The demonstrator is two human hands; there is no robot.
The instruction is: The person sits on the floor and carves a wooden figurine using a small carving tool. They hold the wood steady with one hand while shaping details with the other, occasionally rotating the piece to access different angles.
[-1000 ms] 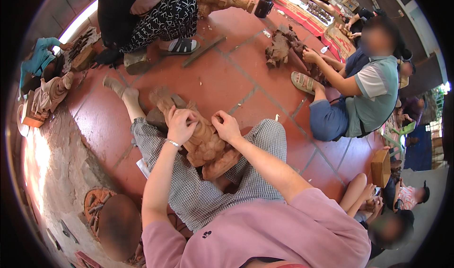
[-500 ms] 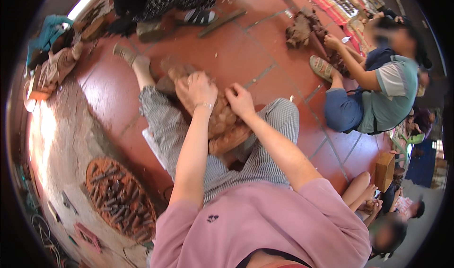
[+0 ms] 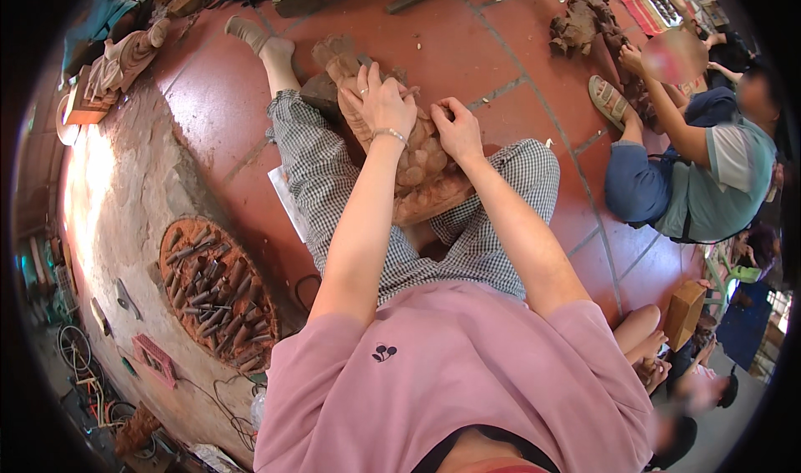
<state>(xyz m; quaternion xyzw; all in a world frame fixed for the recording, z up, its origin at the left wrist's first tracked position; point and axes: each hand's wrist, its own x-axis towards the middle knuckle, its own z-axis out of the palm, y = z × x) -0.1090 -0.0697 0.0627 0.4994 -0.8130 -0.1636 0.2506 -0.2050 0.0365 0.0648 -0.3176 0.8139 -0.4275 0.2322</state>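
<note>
Since the earlier frames the view has tipped further down – more of the pink shirt fills the lower frame, the round tray of tools has come into full view at lower left, and the hands have stayed on the carving. Just above the frame's centre, the left hand [image 3: 382,102] lies spread over the top of the brown carved wooden figure [image 3: 421,168], palm down, fingers splayed across its upper part, a bracelet at the wrist; it presses rather than closes around anything. Beside it, the right hand [image 3: 457,131] is curled tight against the figure's right side – whether it pinches a small tool I cannot tell. Resting on the person's lap, the figure sits between legs in checked trousers [image 3: 321,173], its scaled surface facing up and its far end reaching the red tiled floor [image 3: 476,47].

At lower left the round tray [image 3: 219,294] holds many dark chisels. A white slip of paper [image 3: 288,202] lies by the left thigh. Upper right, another person in a pale green shirt [image 3: 717,185] sits handling a second dark carving [image 3: 584,22].
</note>
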